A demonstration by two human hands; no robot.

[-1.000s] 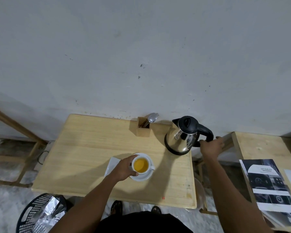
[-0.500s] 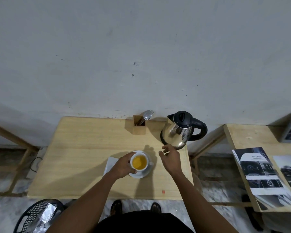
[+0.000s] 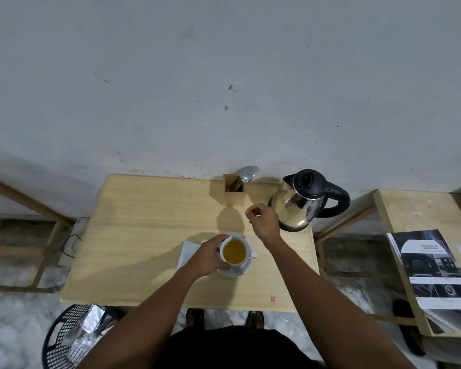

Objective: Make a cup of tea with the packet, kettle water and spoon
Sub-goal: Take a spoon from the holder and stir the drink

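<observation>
A white cup (image 3: pixel 234 252) of amber tea stands on a white saucer (image 3: pixel 240 271) near the front of the wooden table (image 3: pixel 144 235). My left hand (image 3: pixel 210 258) grips the cup's left side. My right hand (image 3: pixel 264 221) hovers between the cup and the wooden cutlery holder (image 3: pixel 233 194), fingers curled with nothing seen in them. A spoon (image 3: pixel 246 174) and a fork stick out of the holder. The steel kettle (image 3: pixel 301 206) with a black lid and handle stands at the back right corner, just right of my right hand.
A white paper (image 3: pixel 188 253) lies under my left hand, left of the saucer. A second wooden table (image 3: pixel 399 209) with brochures (image 3: pixel 437 267) stands to the right. A black basket (image 3: pixel 67 339) holding a silver packet sits on the floor front left. The wall runs behind the table.
My right hand let go of the kettle handle, came across to the cup, then rose toward the cutlery holder. My left hand stayed on the cup.
</observation>
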